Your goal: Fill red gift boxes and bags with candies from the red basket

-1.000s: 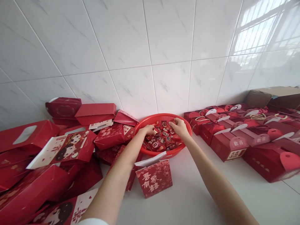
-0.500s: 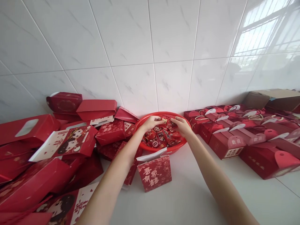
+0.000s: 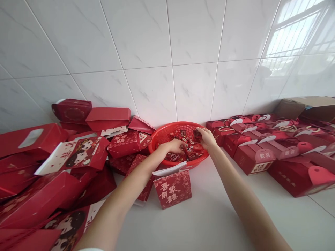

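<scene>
In the head view, the left hand (image 3: 175, 147) reaches into the red basket (image 3: 163, 133), its fingertips hidden among the wrapped packets (image 3: 192, 148), so whether it grips any cannot be told. The right hand (image 3: 207, 138) is at the basket's right side, fingers curled against dark red packets; whether they are gripped is hard to make out. The packets lie inside the basket, partly covered by both hands, their printing mostly too small to read.

The left forearm (image 3: 131, 195) hides part of the jumbled red boxes (image 3: 42, 198), which run past the left and bottom edges. The handled boxes (image 3: 255, 158) and the cardboard box (image 3: 290, 111) are cut off at the right edge.

There is one basket, one cardboard box, and one small box (image 3: 173, 191) with white characters standing on the pale surface (image 3: 209, 216) just in front of the basket. Two jumbled boxes show cartoon faces. The handled boxes number more than ten; overlap prevents an exact count, as with the packets.
</scene>
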Motion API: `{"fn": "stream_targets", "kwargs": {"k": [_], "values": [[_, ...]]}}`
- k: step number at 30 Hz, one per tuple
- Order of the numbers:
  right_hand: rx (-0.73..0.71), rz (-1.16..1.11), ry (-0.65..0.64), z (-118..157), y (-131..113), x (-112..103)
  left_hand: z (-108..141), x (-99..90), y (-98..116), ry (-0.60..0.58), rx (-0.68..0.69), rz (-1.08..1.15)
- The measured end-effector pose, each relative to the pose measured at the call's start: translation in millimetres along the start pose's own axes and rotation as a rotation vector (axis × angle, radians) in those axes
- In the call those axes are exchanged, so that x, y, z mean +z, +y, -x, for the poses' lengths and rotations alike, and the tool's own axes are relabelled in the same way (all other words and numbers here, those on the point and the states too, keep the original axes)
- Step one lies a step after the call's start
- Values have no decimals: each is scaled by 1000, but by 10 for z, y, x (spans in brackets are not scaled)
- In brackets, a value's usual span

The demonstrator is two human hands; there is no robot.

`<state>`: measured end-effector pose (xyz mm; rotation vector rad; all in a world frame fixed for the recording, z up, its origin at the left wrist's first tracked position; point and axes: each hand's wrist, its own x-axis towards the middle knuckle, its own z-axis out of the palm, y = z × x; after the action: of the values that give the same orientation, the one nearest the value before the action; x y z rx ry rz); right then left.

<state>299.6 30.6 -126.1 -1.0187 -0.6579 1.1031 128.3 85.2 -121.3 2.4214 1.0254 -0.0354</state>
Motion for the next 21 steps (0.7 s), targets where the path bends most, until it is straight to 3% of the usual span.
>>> {"fn": "stream_targets", "kwargs": {"k": [5, 8, 14, 21], "values": [[51, 45, 35, 78, -57, 46, 34, 12, 52, -104, -67, -158], [57, 66, 43, 108, -73, 59, 43, 7, 74, -89, -68, -204], [68, 79, 47, 140, -100, 70, -27, 29, 86, -29, 7, -249], [68, 54, 44, 91, -82, 50, -107, 58, 135, -88, 144, -205]]}}
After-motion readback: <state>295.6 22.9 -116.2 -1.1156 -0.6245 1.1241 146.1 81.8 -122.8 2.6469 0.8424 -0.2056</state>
